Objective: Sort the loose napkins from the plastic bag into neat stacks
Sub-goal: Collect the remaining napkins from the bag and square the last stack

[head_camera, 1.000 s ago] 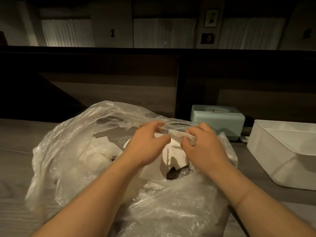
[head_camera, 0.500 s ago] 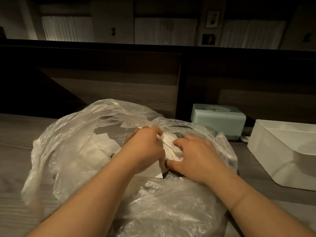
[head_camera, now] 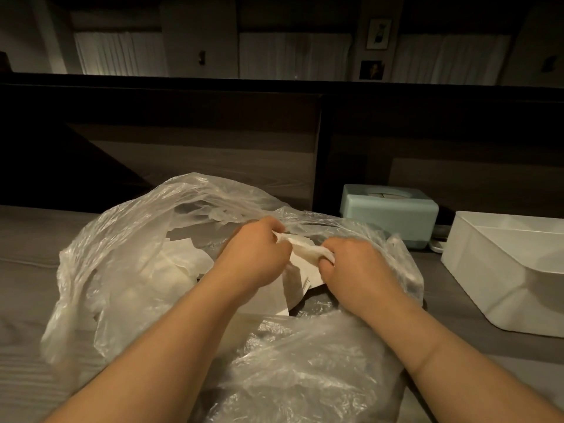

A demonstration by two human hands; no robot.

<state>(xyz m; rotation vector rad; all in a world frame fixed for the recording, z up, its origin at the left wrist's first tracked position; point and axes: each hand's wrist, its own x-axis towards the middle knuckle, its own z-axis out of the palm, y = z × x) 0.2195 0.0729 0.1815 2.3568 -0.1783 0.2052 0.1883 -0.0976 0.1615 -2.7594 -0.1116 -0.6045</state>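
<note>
Left hand [head_camera: 254,254] and right hand [head_camera: 354,264] each pinch an end of one napkin [head_camera: 302,248] at frame centre, over the open plastic bag [head_camera: 128,254]; pull evenly, gently, so it flattens without tearing.

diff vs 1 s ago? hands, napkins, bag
Half a second ago the right hand lay flat on the white paper napkins; now it has curled and pinches them, drawn slightly right. The left hand kept its grip throughout. The clear plastic bag, mint-green tissue box and white plastic bin stayed put.
</note>
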